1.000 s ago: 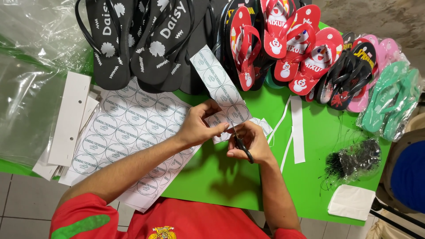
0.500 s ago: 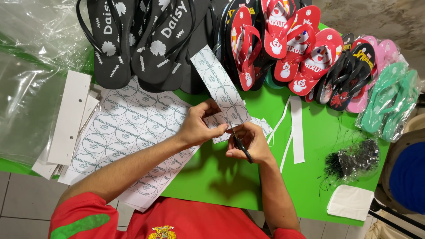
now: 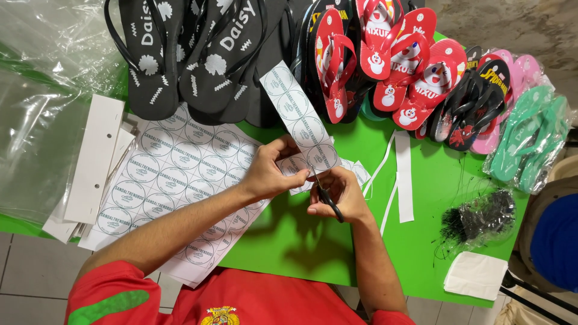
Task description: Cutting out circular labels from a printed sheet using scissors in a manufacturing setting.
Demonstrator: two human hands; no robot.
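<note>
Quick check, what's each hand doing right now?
Left hand: closed, pinching the strip of round stickers.
Right hand: closed around the scissors, blades at the strip.

Black flip-flops (image 3: 198, 54), red ones (image 3: 385, 54) and teal ones (image 3: 524, 138) lay along the far edge of the green desk (image 3: 301, 247), with clear plastic bags (image 3: 36, 120) at left and a black tangle of ties (image 3: 478, 216) at right.
</note>
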